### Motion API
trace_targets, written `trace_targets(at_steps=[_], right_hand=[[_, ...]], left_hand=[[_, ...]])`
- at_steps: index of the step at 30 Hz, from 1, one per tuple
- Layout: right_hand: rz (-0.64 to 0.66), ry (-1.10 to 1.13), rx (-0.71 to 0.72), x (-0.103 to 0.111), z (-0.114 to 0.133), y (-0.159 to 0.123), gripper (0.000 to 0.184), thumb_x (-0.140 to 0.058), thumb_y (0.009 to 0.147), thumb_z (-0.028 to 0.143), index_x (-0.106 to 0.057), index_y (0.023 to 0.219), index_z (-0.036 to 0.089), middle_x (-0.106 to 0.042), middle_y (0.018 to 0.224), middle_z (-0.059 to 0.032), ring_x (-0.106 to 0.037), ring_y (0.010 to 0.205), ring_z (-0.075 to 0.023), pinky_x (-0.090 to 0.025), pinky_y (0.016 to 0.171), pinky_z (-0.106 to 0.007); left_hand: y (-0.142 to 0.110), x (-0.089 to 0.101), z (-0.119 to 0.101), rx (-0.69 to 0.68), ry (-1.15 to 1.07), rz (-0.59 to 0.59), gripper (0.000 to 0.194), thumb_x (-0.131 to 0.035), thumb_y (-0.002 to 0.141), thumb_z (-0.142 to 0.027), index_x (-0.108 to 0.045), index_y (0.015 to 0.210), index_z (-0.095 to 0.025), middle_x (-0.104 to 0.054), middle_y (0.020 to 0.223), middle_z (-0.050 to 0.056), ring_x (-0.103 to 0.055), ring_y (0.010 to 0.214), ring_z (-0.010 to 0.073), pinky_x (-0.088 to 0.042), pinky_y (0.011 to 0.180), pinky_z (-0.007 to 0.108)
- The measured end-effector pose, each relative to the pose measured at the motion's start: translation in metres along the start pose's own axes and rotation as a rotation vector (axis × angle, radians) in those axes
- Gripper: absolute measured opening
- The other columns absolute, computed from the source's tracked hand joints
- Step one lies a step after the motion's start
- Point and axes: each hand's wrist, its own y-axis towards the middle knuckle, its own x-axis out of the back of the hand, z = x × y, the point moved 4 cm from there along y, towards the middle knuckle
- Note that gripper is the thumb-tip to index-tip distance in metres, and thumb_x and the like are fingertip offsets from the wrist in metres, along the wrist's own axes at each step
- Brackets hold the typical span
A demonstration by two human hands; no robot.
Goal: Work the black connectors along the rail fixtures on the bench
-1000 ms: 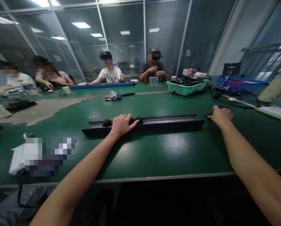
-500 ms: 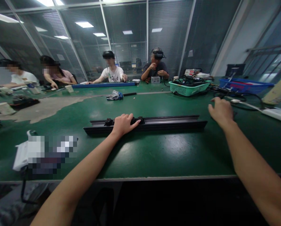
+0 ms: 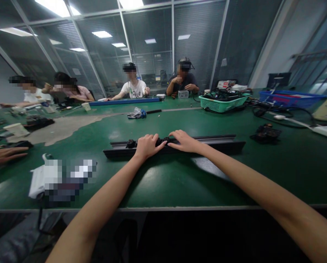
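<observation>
A long black rail (image 3: 215,144) lies across the green table (image 3: 180,179) in front of me. My left hand (image 3: 147,145) rests on it left of the middle, fingers curled over its top. My right hand (image 3: 184,141) has reached in from the right, its fingers pressed together on a small black part (image 3: 164,140) that sits in the rail between my two hands. Another small black part (image 3: 130,143) sits in the rail just left of my left hand.
A heap of black parts (image 3: 265,133) lies to the right of the rail. Behind it are a green basket (image 3: 224,101), a blue tray (image 3: 289,98) and cables. Several people sit along the far side. Another person's hand (image 3: 4,155) rests at the left edge.
My right hand left the heap of black parts at the right and moved left to the middle of the rail, beside my left hand. My left hand stayed on the rail.
</observation>
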Motion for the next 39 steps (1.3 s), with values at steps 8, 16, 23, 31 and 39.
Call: trace_targets(at_steps=[8,16,23,31,39], right_hand=[[-0.054,0.022,-0.102,-0.021,0.003,0.007,0.041,-0.05,0.102,0.056,-0.058,0.121,0.021,-0.07,0.11,-0.0116,-0.062,0.101,-0.0273,-0.046,0.091,-0.039],[-0.09,-0.146,-0.261,-0.026,0.013,0.009,0.04,-0.048,0.103,0.057,-0.061,0.117,0.022,-0.074,0.108,-0.0133,-0.065,0.099,-0.0307,-0.045,0.084,-0.04],[-0.108,-0.079,-0.335,-0.022,0.01,0.009,0.036,-0.056,0.099,0.062,-0.063,0.111,0.028,-0.074,0.089,-0.0041,-0.067,0.089,-0.0279,-0.043,0.075,-0.036],[-0.183,-0.131,-0.283,-0.025,0.012,0.006,0.034,-0.053,0.1,0.056,-0.063,0.104,0.024,-0.071,0.107,-0.0129,-0.062,0.104,-0.0318,-0.046,0.089,-0.043],[-0.202,-0.092,-0.304,-0.023,0.009,0.005,0.026,-0.055,0.098,0.05,-0.059,0.099,0.025,-0.071,0.102,-0.0109,-0.062,0.098,-0.0305,-0.047,0.084,-0.042]], left_hand=[[-0.001,-0.003,0.001,-0.008,-0.022,0.02,0.061,-0.028,0.104,-0.067,-0.066,0.11,-0.02,-0.075,0.104,0.016,-0.067,0.102,0.0313,-0.044,0.076,0.036],[-0.001,-0.004,0.0,-0.014,-0.013,0.001,0.059,-0.021,0.108,-0.057,-0.066,0.11,-0.019,-0.075,0.102,0.015,-0.067,0.099,0.0304,-0.042,0.073,0.036],[-0.001,-0.004,-0.001,-0.006,-0.008,0.007,0.058,-0.018,0.109,-0.052,-0.067,0.11,-0.019,-0.075,0.103,0.016,-0.067,0.099,0.0296,-0.043,0.074,0.037],[0.0,-0.003,0.0,-0.003,-0.016,0.002,0.058,-0.02,0.109,-0.053,-0.067,0.11,-0.019,-0.075,0.101,0.016,-0.067,0.098,0.0303,-0.042,0.073,0.036],[0.0,-0.001,-0.001,-0.003,-0.004,0.0,0.059,-0.019,0.108,-0.055,-0.066,0.108,-0.019,-0.075,0.101,0.015,-0.068,0.096,0.0299,-0.041,0.071,0.036]])
